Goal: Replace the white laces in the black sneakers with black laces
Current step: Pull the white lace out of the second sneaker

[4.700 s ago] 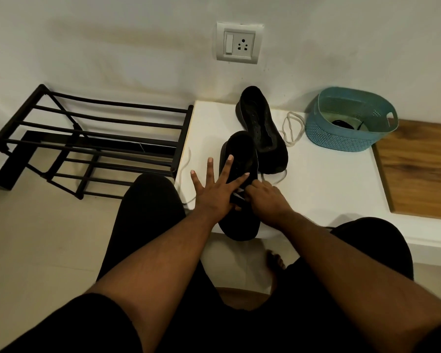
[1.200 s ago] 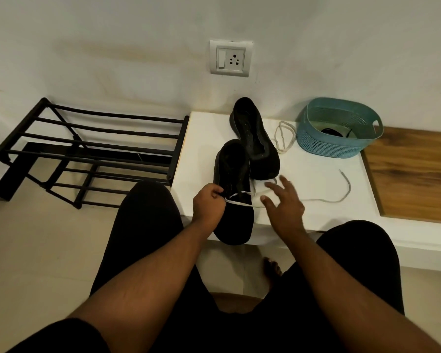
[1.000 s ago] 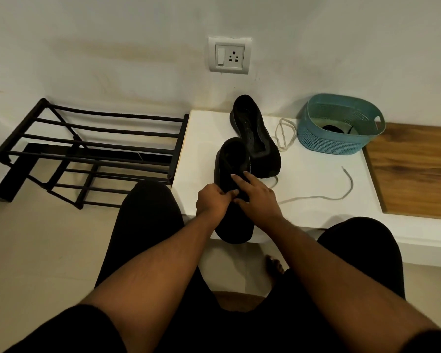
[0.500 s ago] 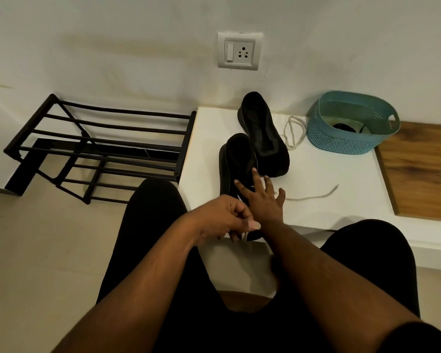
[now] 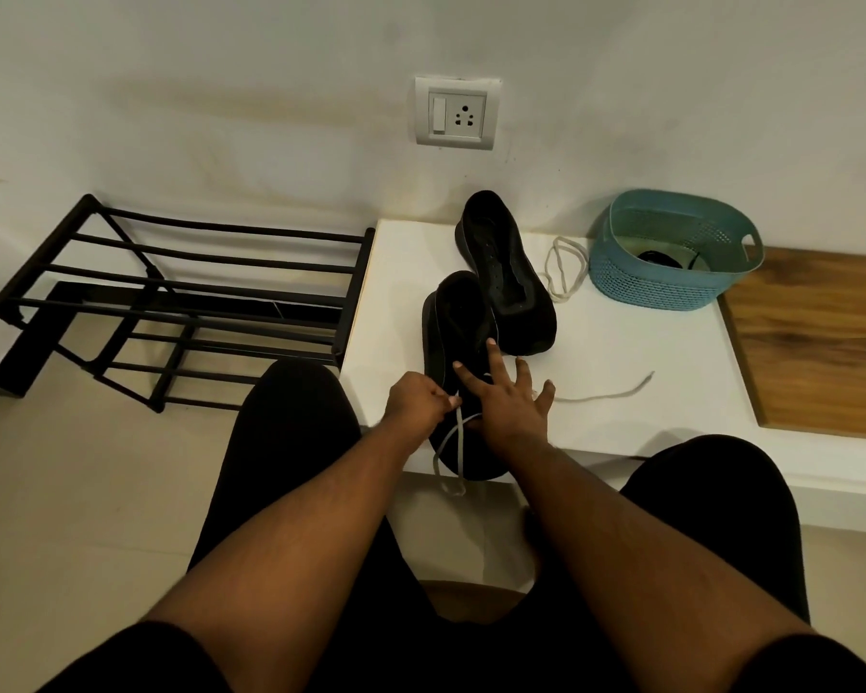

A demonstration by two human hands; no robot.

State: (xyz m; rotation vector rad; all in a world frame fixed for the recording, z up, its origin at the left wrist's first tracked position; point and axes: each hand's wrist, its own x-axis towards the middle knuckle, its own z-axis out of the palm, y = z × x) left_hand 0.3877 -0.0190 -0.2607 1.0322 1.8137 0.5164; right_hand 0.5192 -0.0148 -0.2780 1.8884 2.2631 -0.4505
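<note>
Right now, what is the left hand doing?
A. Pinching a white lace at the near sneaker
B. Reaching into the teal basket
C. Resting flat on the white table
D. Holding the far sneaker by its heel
A: the left hand pinches the white lace, which hangs down over the near sneaker, while the right hand lies spread on that shoe.

near sneaker point(image 5: 448, 332): black, white lace point(image 5: 458, 442) half-out | far sneaker point(image 5: 503, 272): unlaced
</note>
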